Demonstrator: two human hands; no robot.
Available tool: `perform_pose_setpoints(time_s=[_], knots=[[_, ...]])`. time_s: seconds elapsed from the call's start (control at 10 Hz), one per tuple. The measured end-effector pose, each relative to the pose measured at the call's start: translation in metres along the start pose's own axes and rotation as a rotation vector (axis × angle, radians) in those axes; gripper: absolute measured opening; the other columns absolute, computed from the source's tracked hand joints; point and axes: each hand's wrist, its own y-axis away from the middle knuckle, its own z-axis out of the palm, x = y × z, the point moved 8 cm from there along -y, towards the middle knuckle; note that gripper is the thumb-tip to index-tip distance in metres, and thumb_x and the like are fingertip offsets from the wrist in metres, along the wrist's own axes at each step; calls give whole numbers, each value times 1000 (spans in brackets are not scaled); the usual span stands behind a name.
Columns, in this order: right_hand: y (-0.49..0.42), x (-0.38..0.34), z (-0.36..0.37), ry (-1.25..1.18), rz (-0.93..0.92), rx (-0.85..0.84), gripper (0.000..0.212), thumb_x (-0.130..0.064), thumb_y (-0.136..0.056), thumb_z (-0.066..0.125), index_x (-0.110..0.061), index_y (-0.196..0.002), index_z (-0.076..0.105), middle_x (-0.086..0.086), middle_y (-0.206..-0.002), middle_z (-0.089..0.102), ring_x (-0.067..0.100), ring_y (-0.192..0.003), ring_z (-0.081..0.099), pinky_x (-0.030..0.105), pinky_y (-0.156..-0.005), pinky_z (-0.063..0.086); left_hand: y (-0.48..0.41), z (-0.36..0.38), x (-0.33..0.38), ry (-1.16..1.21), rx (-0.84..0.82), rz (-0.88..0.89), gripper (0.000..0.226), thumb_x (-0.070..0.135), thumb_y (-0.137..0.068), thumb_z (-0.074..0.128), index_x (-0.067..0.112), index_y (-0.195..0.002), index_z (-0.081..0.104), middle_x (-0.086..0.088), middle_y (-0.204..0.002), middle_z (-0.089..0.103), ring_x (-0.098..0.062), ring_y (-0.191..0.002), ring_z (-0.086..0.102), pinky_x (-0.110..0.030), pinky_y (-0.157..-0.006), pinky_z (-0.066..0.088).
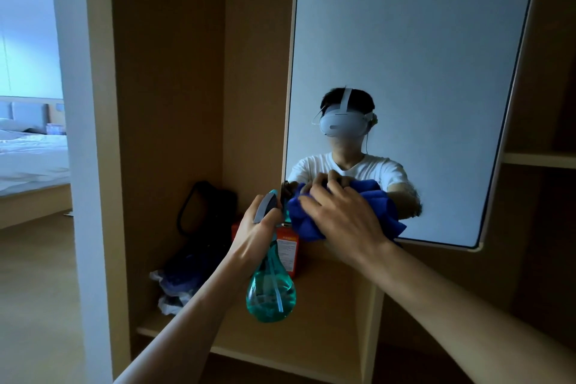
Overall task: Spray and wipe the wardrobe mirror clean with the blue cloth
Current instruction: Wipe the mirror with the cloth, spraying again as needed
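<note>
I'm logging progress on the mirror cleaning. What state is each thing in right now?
mirror: no droplets or streaks visible, cloth against its lower left corner.
blue cloth: bunched, held on the mirror by the right hand.
spray bottle: holds teal liquid, gripped at the neck by the left hand, nozzle toward the mirror.
orange carton: upright on the shelf.
black bag: slumped at the shelf's back.
</note>
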Motion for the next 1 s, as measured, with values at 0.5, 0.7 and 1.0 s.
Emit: perform_pose_setpoints(time_s=[0.5, 0.7, 1.0], knots=[[1, 47, -6, 66, 27, 85, 45, -3, -82, 58, -11, -126, 55, 16, -122, 58, 38, -105, 50, 52, -91, 45, 1, 12, -2, -306, 39, 113, 23, 43, -76, 56, 35, -98, 57, -5, -103, 64, -30, -97, 64, -62, -88, 54], [40, 20, 19, -14, -24, 17, 35, -9, -83, 61, -15, -117, 56, 10, -114, 60, 36, -103, 54, 43, -77, 48, 1, 16, -6, -305, 42, 109, 25, 48, -71, 56, 35, -92, 57, -6, -103, 64, -31, -97, 65, -64, -86, 54], [28, 58, -10, 42, 11, 116, 44, -6, -82, 56, -15, -125, 57, 10, -114, 61, 33, -101, 53, 45, -82, 47, 8, 31, 4, -422, 26, 213, 21, 20, -97, 60, 20, -118, 56, 2, -122, 51, -20, -109, 54, -37, -89, 45]])
